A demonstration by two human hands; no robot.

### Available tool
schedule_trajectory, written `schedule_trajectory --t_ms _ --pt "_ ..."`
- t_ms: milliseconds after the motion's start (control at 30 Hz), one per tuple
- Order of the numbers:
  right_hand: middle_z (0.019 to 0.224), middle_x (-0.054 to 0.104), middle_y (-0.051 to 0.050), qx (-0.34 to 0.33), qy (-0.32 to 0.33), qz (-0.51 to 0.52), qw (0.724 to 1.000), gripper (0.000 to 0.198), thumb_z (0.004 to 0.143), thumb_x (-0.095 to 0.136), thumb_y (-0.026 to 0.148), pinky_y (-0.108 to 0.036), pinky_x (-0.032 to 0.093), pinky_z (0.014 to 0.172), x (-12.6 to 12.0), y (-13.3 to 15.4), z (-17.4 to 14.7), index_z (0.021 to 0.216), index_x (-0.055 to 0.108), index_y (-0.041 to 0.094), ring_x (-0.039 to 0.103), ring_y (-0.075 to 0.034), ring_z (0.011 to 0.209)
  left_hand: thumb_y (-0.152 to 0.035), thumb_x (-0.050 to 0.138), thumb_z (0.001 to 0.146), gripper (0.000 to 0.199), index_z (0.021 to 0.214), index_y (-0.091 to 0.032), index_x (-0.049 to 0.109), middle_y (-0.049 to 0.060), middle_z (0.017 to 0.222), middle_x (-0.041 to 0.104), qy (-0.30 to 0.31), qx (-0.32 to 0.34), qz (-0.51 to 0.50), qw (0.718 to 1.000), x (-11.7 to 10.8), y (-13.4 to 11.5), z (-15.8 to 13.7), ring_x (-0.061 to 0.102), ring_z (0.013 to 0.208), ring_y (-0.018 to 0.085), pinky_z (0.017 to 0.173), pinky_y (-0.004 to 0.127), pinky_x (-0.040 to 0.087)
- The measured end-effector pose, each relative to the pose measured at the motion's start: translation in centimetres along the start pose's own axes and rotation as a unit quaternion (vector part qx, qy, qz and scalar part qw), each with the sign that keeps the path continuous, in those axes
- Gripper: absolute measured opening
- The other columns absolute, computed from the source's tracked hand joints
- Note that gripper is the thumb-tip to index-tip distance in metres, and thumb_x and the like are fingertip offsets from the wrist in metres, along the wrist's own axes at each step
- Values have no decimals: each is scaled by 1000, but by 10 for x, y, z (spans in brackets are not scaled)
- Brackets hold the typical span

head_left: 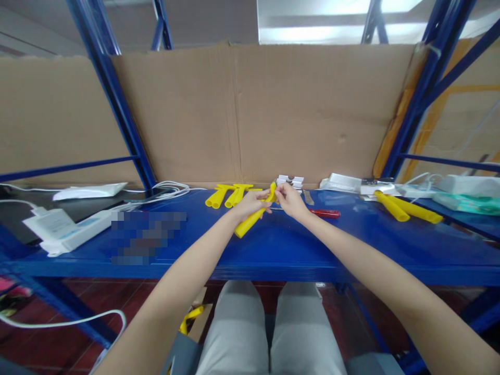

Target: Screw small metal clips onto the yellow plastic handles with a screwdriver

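My left hand [252,204] is wrapped round a yellow plastic handle-like piece [249,224], whose thick tubular end slants down to the left over the blue shelf. At its upper, narrower end, the fingers of my right hand [288,200] are pinched together. Whatever sits between those fingertips is too small or hidden to make out. Just right of my right hand lies a screwdriver with a red handle [326,213], its shaft partly behind the hand. Several similar yellow pieces [219,197] lie in a row beyond my left hand.
Small white boxes [289,181] stand against the cardboard backing [273,114]. Two more yellow pieces [410,209] lie at the right near white packages [339,182]. A white power strip [78,234] and coiled cables [172,190] occupy the left. Blue uprights [117,104] frame the shelf.
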State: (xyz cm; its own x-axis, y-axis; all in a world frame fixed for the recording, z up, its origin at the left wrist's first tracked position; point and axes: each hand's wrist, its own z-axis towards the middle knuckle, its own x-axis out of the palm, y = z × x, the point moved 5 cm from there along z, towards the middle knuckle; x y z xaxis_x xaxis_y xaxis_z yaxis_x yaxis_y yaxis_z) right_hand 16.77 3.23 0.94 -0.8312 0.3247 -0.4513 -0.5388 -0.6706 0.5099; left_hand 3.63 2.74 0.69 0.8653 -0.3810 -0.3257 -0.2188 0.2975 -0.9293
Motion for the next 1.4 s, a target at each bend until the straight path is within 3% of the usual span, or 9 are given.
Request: schedule_trajectory --t_ms 233,500,733,867,1000,1100,1233,1400 --pt "82 53 -7 -99 18 -117 988 11 86 34 17 -32 43 74 -2 7 -1 80 42 21 51 -18 79 -1 56 76 60 133 -19 49 15 128 55 3 -43 -58 997 3 -1 -2 65 62 12 40 18 43" --pt "92 55 -12 -161 125 -264 943 17 90 31 14 -35 43 73 -6 12 -4 92 48 18 55 -22 81 -1 58 75 64 136 -19 45 17 129 54 29 -63 -103 992 6 -1 -2 67 65 13 40 18 42" --pt "97 58 -14 -170 119 -266 942 20 93 31 17 -34 44 74 -8 11 -6 97 50 16 58 -22 86 -3 58 76 62 135 -18 47 16 127 55 35 -54 -95 993 5 1 -2 66 67 13 40 17 43" --pt "101 59 -14 -153 98 -260 948 21 94 30 19 -31 44 74 -9 12 -7 102 49 16 59 -21 90 -4 57 77 62 136 -19 45 15 127 56 22 -55 -84 995 4 0 -3 66 65 11 40 17 43" --pt "100 62 -14 -91 107 -303 943 21 94 33 20 -30 44 75 -16 9 -7 101 52 15 60 -21 90 -4 55 76 60 134 -19 47 14 130 55 11 -40 -58 997 -1 0 -3 64 62 10 39 16 42" --pt "97 64 -14 -37 161 -347 923 17 92 41 22 -30 43 76 -24 -2 -8 98 55 14 61 -22 91 -3 56 75 62 135 -18 47 14 134 52 -21 -25 -25 999 -9 1 -1 63 60 8 38 16 41" --pt "90 67 -12 1 241 -380 893 16 88 49 26 -29 44 76 -46 -26 -17 87 60 15 62 -22 87 -3 57 75 63 135 -17 46 12 128 57 -57 -22 34 998 -18 5 0 62 58 8 38 15 40" --pt "86 67 -10 26 306 -360 881 18 84 52 31 -29 47 74 -76 -52 -40 81 63 17 62 -21 79 -3 57 74 62 134 -16 48 11 127 59 -79 -27 69 994 -21 4 -2 61 57 7 37 15 39"
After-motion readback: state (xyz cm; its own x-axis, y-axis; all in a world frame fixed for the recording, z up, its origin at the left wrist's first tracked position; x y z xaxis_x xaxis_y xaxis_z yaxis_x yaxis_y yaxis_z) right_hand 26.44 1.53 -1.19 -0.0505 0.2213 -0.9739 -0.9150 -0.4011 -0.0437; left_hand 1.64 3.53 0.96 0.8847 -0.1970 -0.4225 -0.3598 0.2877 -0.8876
